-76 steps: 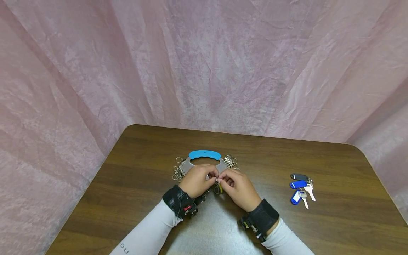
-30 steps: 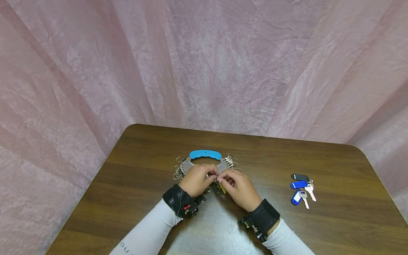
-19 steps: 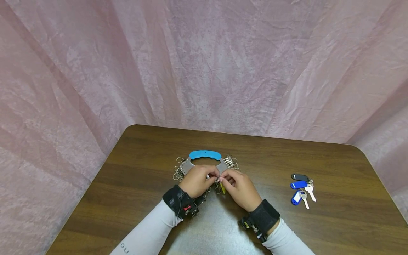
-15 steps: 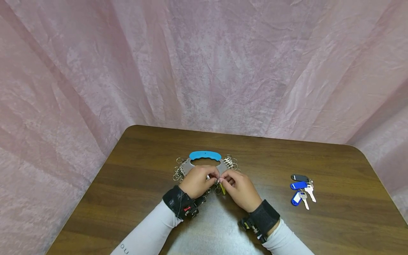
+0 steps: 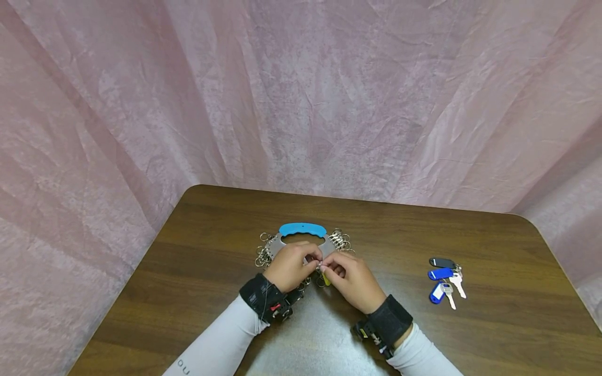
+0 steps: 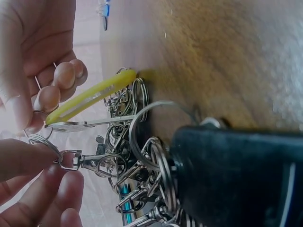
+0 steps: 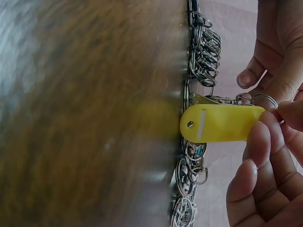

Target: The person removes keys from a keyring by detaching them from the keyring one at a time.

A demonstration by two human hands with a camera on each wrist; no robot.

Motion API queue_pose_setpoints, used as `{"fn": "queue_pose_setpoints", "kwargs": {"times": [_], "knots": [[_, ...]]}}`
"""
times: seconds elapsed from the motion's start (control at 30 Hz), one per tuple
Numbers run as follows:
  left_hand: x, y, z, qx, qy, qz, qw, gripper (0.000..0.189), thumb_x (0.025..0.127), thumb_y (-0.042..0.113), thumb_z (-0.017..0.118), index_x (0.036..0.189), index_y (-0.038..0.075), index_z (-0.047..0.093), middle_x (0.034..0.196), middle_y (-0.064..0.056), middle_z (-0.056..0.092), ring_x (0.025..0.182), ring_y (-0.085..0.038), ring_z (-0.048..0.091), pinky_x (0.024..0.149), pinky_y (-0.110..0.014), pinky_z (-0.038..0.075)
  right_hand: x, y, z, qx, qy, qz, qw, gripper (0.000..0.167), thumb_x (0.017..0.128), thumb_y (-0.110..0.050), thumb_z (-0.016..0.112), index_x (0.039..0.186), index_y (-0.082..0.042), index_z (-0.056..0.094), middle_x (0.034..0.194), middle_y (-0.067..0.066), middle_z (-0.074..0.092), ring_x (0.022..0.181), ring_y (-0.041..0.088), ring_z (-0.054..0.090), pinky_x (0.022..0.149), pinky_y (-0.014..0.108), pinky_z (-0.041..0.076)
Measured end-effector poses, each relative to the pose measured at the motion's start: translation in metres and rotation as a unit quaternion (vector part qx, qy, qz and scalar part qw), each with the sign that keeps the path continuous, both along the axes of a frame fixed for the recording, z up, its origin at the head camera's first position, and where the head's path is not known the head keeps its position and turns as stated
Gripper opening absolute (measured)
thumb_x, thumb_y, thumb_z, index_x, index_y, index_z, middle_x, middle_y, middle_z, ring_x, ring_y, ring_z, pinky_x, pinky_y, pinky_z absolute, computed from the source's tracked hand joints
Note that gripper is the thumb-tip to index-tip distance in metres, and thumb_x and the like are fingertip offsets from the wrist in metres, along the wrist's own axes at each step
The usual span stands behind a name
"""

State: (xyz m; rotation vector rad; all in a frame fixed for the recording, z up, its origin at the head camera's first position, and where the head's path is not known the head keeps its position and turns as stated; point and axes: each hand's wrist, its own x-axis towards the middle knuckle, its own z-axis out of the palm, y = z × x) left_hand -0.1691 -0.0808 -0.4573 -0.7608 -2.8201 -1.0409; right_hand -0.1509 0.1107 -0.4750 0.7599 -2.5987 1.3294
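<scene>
A grey metal key holder with a blue handle [image 5: 302, 228] lies on the table, hung with several swivel clips and split rings. Over its near edge my left hand [image 5: 290, 265] pinches the split ring [image 6: 43, 143] of one swivel clip [image 6: 87, 161] between thumb and finger. Fingertip to fingertip with it, my right hand [image 5: 351, 278] pinches the small ring of a yellow key tag [image 7: 222, 123]. A silver key [image 6: 92, 124] hangs beside that tag. The two rings meet between the fingertips, which partly cover them; I cannot tell whether they are linked.
On the right of the brown table [image 5: 211, 219] lie a black key tag [image 5: 442, 262], a blue key tag [image 5: 440, 273] and another blue tag [image 5: 437, 292], with silver keys [image 5: 457, 283]. A pink curtain [image 5: 301, 104] hangs behind the table.
Both hands stay at the same spot, with only small finger shifts. The yellow tag has swung a little to the left under the right fingertips since half a second ago.
</scene>
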Motion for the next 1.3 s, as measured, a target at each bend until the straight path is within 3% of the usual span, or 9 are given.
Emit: {"fn": "queue_pose_setpoints", "kwargs": {"times": [0.43, 1.3], "knots": [[0.0, -0.0009, 0.0002, -0.01, -0.004, 0.019, 0.9998, 0.004, 0.094, 0.011, 0.068, 0.095, 0.012, 0.072, 0.09, 0.001, 0.071, 0.081, -0.011, 0.066, 0.074, -0.024, 0.053, 0.0003, -0.0004, 0.0002, 0.004, 0.001, 0.013, 0.9999, 0.007, 0.092, -0.01, 0.072, 0.091, -0.017, 0.071, 0.08, -0.009, 0.061, 0.07, -0.002, 0.054, 0.063, 0.023, 0.052], [0.0012, 0.0008, 0.0008, -0.013, 0.042, -0.02, 0.9988, 0.008, 0.09, 0.009, 0.073, 0.089, 0.017, 0.073, 0.088, 0.004, 0.073, 0.084, -0.009, 0.068, 0.077, -0.026, 0.055, -0.0003, 0.0001, 0.001, -0.008, -0.045, -0.025, 0.9987, 0.006, 0.095, -0.011, 0.068, 0.091, -0.016, 0.069, 0.082, -0.007, 0.067, 0.072, 0.0, 0.06, 0.066, 0.02, 0.053]]}}
